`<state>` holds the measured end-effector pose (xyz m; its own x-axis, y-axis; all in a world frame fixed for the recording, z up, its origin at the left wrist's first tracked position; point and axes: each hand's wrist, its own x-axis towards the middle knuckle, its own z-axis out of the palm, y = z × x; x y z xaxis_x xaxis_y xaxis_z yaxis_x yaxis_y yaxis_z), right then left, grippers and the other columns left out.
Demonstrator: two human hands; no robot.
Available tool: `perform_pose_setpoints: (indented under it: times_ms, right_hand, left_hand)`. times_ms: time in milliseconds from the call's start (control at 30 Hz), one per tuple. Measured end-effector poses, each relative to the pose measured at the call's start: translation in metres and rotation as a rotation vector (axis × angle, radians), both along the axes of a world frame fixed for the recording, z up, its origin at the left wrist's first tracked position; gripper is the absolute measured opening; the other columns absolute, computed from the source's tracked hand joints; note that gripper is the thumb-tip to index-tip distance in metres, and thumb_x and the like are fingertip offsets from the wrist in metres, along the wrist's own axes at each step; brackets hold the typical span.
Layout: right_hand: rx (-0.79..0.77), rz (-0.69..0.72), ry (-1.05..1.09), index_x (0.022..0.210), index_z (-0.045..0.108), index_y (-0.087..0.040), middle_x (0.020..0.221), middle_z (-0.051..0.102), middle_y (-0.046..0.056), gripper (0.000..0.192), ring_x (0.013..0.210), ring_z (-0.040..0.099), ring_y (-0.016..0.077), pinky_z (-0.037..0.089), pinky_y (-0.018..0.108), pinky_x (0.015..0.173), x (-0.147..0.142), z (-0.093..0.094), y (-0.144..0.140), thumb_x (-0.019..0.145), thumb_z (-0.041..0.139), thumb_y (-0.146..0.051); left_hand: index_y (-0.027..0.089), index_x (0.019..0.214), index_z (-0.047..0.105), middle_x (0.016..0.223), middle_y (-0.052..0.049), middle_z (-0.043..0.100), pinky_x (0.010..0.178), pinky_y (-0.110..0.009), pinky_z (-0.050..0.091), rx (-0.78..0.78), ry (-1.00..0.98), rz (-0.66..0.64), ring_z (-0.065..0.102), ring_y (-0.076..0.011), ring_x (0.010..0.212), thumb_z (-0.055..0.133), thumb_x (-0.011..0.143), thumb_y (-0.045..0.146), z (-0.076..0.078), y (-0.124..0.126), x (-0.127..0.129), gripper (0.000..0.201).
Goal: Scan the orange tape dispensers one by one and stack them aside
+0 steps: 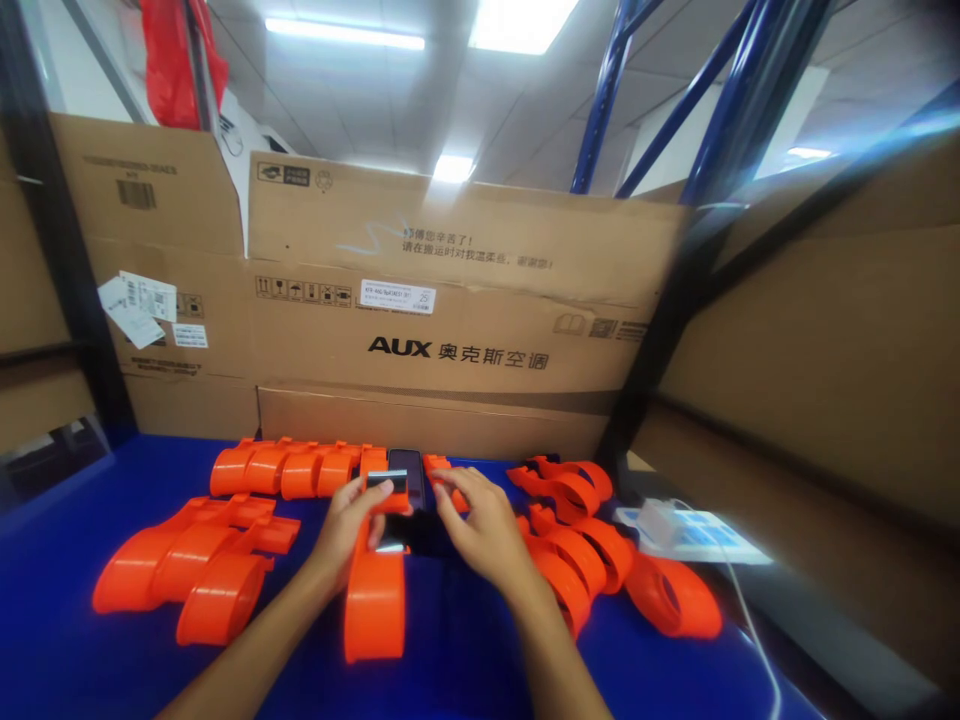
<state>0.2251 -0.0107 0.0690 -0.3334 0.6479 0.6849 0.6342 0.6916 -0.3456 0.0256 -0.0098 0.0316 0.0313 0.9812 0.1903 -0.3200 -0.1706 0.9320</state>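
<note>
Two hands, both mine, meet at the centre of a blue work surface [67, 650]. My left hand [352, 525] pinches the top of an orange plastic housing [375, 595], thumb and forefinger closed on a small grey-and-black part [387, 481] at its upper end; the housing lies lengthwise toward me, its rounded end nearest my body. My right hand [484, 530] rests just beside it, fingers loosely curled and stretched toward a dark phone-like device [411, 478] standing between the two hands; I cannot tell whether those fingertips grip anything.

Left of my left hand: a cluster of orange housings [191, 570] lying side by side. Behind it, along the cardboard: a row of orange housings [289, 468], touching one another. Right of my right hand: another pile of orange housings [600, 560], overlapping. Far right: a white power strip [694, 535] with a white cable [750, 620] trailing toward the near edge. Background: a large cardboard carton [465, 300] printed "AUX", standing upright against blue shelving uprights [600, 100].
</note>
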Motion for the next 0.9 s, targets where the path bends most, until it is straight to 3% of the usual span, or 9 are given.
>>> perform_pose_setpoints:
  times_ms: [133,367,467,600,700,900]
  right_hand:
    - [-0.017,0.192,0.067,0.129,0.061,-0.026,0.108,0.067,0.008,0.034,0.102,0.063,0.0212,0.051,0.035,0.09,-0.012,0.005,-0.008,0.096,0.054,-0.024]
    - [-0.053,0.217,0.04,0.121,0.065,-0.026,0.111,0.066,0.008,0.027,0.105,0.062,0.0214,0.05,0.036,0.093,-0.014,0.002,-0.007,0.095,0.057,-0.024]
    - [-0.019,0.149,0.108,0.118,0.065,-0.025,0.112,0.067,0.008,0.025,0.105,0.061,0.022,0.05,0.036,0.093,-0.008,0.001,-0.002,0.095,0.057,-0.026]
    - [-0.037,-0.024,0.021,0.115,0.066,-0.024,0.113,0.068,0.009,0.023,0.106,0.061,0.0241,0.049,0.038,0.092,0.003,-0.005,0.007,0.095,0.056,-0.028]
    - [-0.107,-0.099,-0.172,0.113,0.067,-0.024,0.114,0.068,0.009,0.022,0.106,0.06,0.0252,0.047,0.039,0.093,0.006,-0.01,0.013,0.094,0.055,-0.026]
    - [-0.183,-0.053,-0.354,0.114,0.068,-0.021,0.107,0.069,0.01,0.025,0.103,0.06,0.0251,0.045,0.037,0.091,-0.002,-0.017,0.014,0.092,0.056,-0.021]
  left_hand:
    - [0.015,0.083,0.066,0.043,0.005,0.053,0.035,-0.019,0.025,0.035,0.054,-0.044,0.037,-0.0056,0.03,0.071,0.078,0.045,-0.002,-0.003,0.005,0.031]
    - [0.016,0.079,0.064,0.039,0.006,0.048,0.035,-0.019,0.025,0.03,0.088,-0.05,0.036,-0.0061,0.029,0.07,0.078,0.052,-0.001,0.001,-0.002,0.036]
    - [0.014,0.066,0.065,0.034,0.002,0.046,0.035,-0.022,0.026,0.019,0.083,-0.056,0.039,-0.0093,0.029,0.059,0.082,0.062,0.005,0.009,-0.019,0.051]
    - [0.02,0.04,0.048,0.03,-0.001,0.041,0.037,-0.026,0.032,-0.125,-0.067,-0.167,0.04,-0.0116,0.029,0.045,0.083,0.073,0.012,0.015,-0.037,0.068]
    - [0.021,0.041,0.047,0.032,-0.001,0.043,0.038,-0.026,0.033,-0.202,-0.163,-0.232,0.042,-0.0121,0.03,0.045,0.082,0.073,0.011,0.014,-0.038,0.066]
    - [0.017,0.055,0.061,0.034,-0.001,0.048,0.038,-0.025,0.032,-0.164,-0.147,-0.158,0.043,-0.0124,0.032,0.053,0.082,0.067,0.003,0.013,-0.029,0.057]
